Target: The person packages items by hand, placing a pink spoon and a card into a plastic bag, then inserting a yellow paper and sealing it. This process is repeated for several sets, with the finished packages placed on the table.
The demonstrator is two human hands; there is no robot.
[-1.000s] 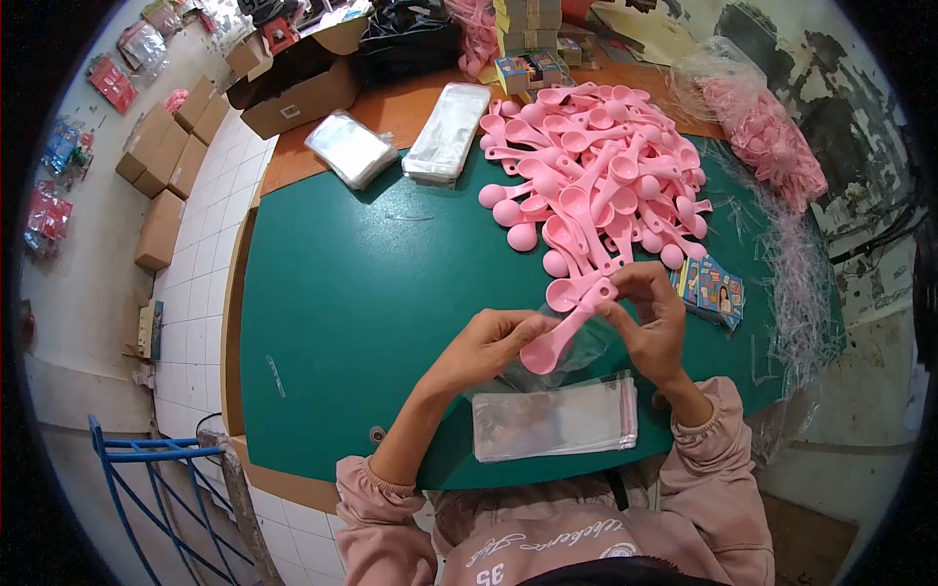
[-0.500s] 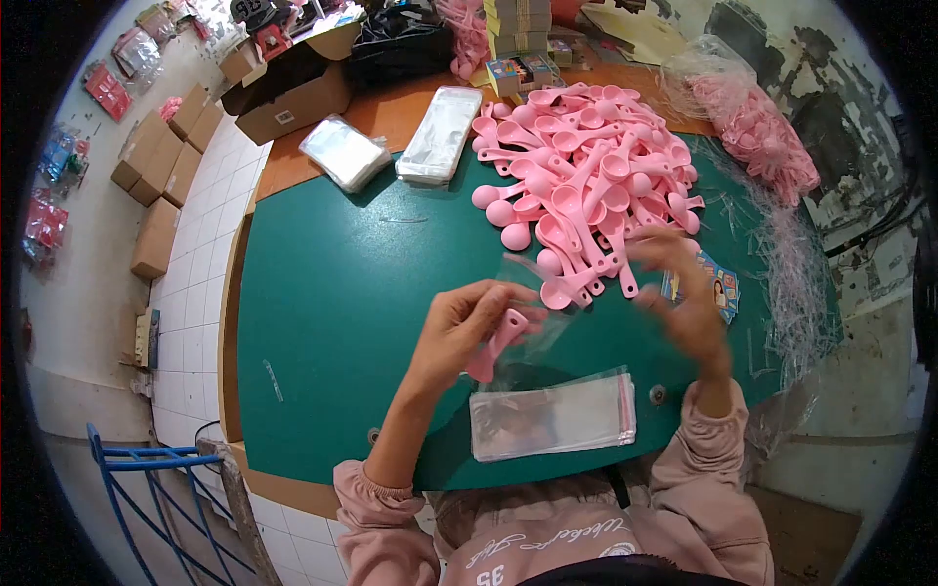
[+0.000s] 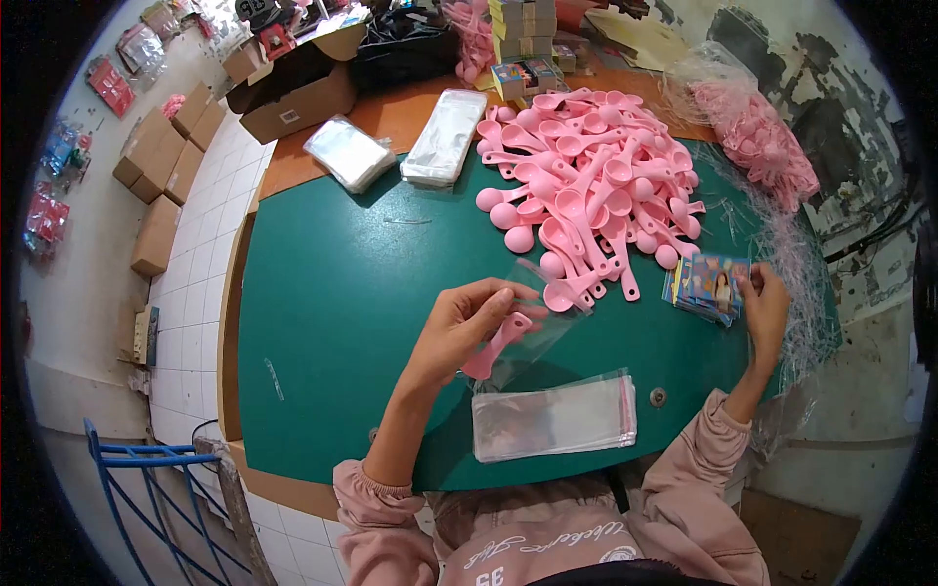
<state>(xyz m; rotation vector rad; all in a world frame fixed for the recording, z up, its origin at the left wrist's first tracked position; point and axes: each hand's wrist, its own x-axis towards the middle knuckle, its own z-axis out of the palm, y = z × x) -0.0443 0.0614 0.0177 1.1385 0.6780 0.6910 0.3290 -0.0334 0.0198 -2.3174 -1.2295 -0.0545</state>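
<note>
- Progress, as I'd judge it, is partway for this one piece: a single pink spoon [image 3: 496,345] already sits inside a clear bag [image 3: 540,327], yet the bag's mouth looks unsealed and I can make out no card in it
- Left hand [image 3: 467,322] has its grip closed, thumb and fingers pinched on the bag with the spoon inside, holding both just above the table [image 3: 342,293], on the person's side and a little left of the middle
- Right hand [image 3: 765,311] is well apart from it, out at the small stack of printed cards [image 3: 705,286]; its fingertips touch the stack's right edge, but whether the grip has closed on a card I cannot tell
- Spoon's long axis runs on a diagonal, near-left to far-right; the rounded bowl end seems to be the low one, towards the person, and the handle end points up and away towards the heap of loose spoons [image 3: 586,186]
- Bag lies along the same line, its open end on the far-right side, close to the nearest spoons of the heap
- Plenty looks left, to my eye: the heap is large and unbagged, and a stack of empty bags [image 3: 554,418] lies flat just in front of the person, below the held bag
</note>
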